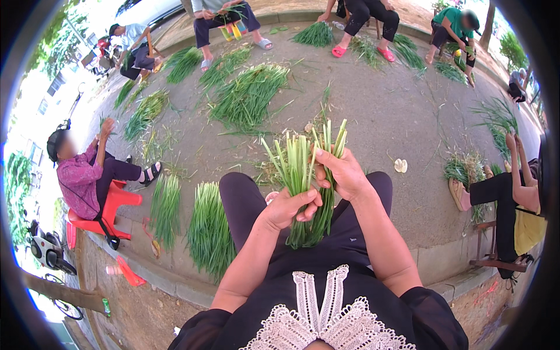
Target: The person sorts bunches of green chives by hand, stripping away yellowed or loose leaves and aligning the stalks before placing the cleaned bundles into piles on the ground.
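Observation:
My left hand (292,205) is closed around a bunch of green leafy stalks, likely garlic chives (297,168), with the pale cut ends pointing up and away from me. Close on its right, my right hand (340,171) grips a smaller bunch of the same stalks (327,210) between thumb and fingers. The dark green leaves of both bunches hang down together over my lap. On the ground beside my left knee lies a neat pile of chives (211,223), pale ends away from me, with a smaller pile (166,208) to its left.
A large heap of chives (249,96) lies ahead on the pavement, with loose trimmings (269,170) nearer me. At left a person (81,175) sits on a red plastic stool (116,210); at right another person (503,192) holds stalks. Several people sit along the far kerb (288,16).

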`<state>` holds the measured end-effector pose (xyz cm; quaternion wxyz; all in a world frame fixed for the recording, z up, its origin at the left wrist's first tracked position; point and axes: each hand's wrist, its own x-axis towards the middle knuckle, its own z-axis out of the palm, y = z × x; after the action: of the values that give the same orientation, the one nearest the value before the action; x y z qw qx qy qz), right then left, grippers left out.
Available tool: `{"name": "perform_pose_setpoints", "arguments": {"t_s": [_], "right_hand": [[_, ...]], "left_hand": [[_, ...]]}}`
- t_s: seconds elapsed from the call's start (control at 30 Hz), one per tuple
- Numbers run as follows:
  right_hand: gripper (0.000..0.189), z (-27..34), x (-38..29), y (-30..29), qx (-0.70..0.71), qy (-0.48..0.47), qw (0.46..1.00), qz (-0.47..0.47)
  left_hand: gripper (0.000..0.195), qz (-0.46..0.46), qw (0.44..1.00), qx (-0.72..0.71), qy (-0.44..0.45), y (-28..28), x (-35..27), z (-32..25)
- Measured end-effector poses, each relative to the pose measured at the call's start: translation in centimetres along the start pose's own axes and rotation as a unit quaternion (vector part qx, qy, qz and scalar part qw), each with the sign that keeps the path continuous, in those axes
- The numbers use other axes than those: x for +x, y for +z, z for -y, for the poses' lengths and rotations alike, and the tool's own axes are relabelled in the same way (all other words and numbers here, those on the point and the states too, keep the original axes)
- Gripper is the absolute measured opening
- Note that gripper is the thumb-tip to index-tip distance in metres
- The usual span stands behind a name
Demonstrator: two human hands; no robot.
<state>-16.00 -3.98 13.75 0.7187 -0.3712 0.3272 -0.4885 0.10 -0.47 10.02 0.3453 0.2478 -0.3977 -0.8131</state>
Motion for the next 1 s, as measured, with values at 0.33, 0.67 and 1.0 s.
{"name": "perform_pose_setpoints", "arguments": {"t_s": [0.33, 0.67, 1.0], "right_hand": [[0.021, -1.0, 0.0, -0.2, -0.085, 0.047, 0.995, 0.038], [0.018, -1.6, -0.3, -0.1, -0.081, 0.019, 0.997, 0.001], [0.013, -1.7, -0.4, 0.9, -0.118, -0.028, 0.992, -0.038]], "left_hand": [[0.018, -0.074, 0.991, 0.085, -0.076, 0.5, 0.4, -0.8], [0.011, -0.056, 0.979, 0.197, -0.026, -0.4, 1.2, -0.1], [0.023, -0.118, 0.948, 0.285, 0.080, 0.1, 2.2, 0.2]]}}
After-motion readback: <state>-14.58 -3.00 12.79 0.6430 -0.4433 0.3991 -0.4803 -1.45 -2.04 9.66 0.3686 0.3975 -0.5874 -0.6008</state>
